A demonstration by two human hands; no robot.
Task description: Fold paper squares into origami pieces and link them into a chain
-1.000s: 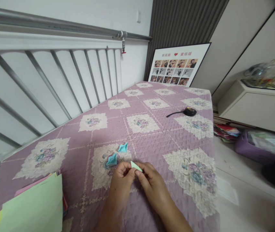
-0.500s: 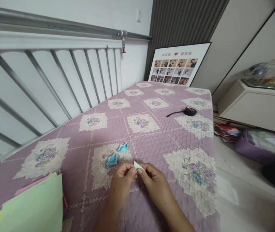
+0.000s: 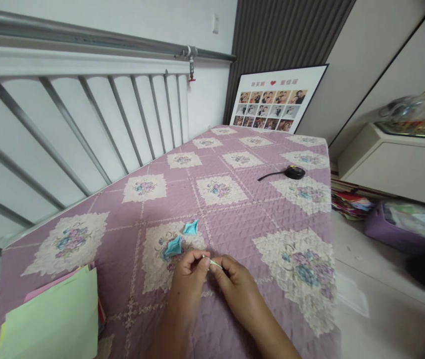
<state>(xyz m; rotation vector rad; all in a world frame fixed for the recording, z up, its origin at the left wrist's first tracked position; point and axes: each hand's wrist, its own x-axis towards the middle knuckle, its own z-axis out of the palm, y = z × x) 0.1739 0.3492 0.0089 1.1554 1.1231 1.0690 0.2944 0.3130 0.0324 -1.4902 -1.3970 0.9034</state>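
A small piece of pale green folded paper (image 3: 215,263) is pinched between my two hands near the front middle of the cloth-covered table. My left hand (image 3: 193,271) grips its left end with thumb and fingers. On the right, my right hand (image 3: 232,276) holds the other end the same way. Just beyond my left hand lie two folded blue paper shapes, a nearer one (image 3: 173,246) and a farther one (image 3: 191,228). At the lower left rests a stack of coloured paper (image 3: 50,316) with a light green sheet on top.
The table has a purple floral cover (image 3: 230,224). A black round object with a strap (image 3: 294,172) lies at its right. Along the left stands a white radiator (image 3: 85,119). A photo board (image 3: 272,99) leans behind, and a purple bin (image 3: 387,232) is on the floor at right.
The green paper has turned in my fingers, from a visible triangle to a thin sliver. My right fingers have shifted slightly left and down around it.
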